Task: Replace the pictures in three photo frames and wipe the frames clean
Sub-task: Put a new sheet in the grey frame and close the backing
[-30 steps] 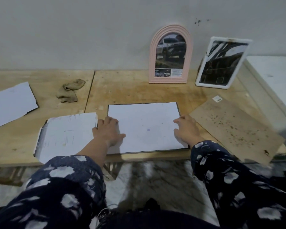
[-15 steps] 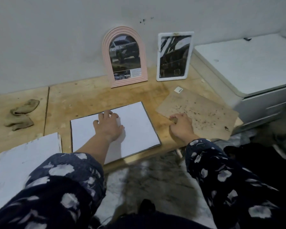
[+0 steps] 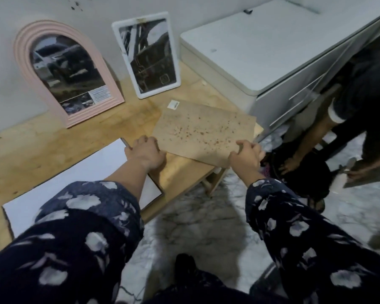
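Backing board [image 3: 203,132], brown and speckled, lies flat at the right end of our low wooden table [image 3: 42,145], one corner past the edge. To its left the face-down frame [image 3: 79,172] rests under white paper; behind, the pink arched frame [image 3: 66,71] and white frame [image 3: 146,53] lean on the wall. We judge the board thin, stiff and light, best taken by opposite edges. Our left hand [image 3: 146,153] curls over its near-left corner; our right hand [image 3: 245,157] pinches its near-right corner.
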Demonstrator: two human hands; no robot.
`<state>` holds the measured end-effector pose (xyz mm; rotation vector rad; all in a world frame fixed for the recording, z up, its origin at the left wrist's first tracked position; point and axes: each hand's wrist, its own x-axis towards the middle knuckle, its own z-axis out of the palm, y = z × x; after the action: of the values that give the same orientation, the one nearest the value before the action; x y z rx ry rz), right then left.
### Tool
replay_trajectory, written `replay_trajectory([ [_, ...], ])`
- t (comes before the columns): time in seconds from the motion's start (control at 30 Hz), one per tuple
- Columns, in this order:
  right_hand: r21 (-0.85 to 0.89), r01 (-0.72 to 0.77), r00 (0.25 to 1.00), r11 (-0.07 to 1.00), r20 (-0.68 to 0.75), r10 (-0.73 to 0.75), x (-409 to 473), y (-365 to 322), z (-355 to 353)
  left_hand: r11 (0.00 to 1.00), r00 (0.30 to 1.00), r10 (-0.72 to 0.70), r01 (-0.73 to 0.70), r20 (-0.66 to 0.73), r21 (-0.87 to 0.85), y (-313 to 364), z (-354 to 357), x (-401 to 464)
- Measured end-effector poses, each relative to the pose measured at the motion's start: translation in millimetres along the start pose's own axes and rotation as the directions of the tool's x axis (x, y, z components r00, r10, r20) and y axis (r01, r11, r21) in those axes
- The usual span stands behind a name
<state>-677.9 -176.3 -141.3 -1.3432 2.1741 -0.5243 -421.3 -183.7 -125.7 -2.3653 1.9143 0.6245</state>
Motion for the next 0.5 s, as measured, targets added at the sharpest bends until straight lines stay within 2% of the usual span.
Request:
replay_trajectory([
  [0.13,0.145,-0.091,0.991,0.985,-0.088,0.105,8,6,0,1.0,0.999,-0.029,0.029,0.037,0.005,9,6,12],
  [0.2,0.322,-0.147,0.98,0.935,-0.081,0.182,12,8,2,0.999,0.999,-0.036,0.036,0.008,0.034,11,6,12],
  [0.3,0.613,-0.267,0.943,0.744,0.005,0.334,18,8,4,0.997,0.999,-0.036,0.036,0.002,0.061,12,5,11],
  [0.5,0.834,-0.298,0.924,0.465,0.13,0.359,21,-6,-1,0.999,0.998,-0.05,0.051,0.039,-0.005,10,0,13],
])
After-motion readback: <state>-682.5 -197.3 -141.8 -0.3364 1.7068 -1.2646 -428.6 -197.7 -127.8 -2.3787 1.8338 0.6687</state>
